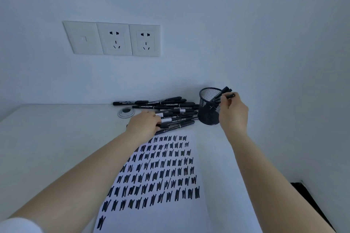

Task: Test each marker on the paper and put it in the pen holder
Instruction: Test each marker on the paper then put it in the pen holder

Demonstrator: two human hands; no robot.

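A white sheet of paper (189,212) lies on the desk, covered in rows of black test scribbles. Behind it lies a pile of black markers (176,108). My left hand (144,125) rests on the near side of the pile, its fingers over a marker there. A black mesh pen holder (209,108) stands to the right of the pile with a few markers in it. My right hand (233,111) pinches a black marker (228,96) at the holder's rim, the marker's lower end inside the holder.
The white desk (56,128) meets a white wall with a switch and two sockets (113,38). A round cable grommet (126,112) sits left of the pile. The desk's right edge drops to a dark gap (310,204).
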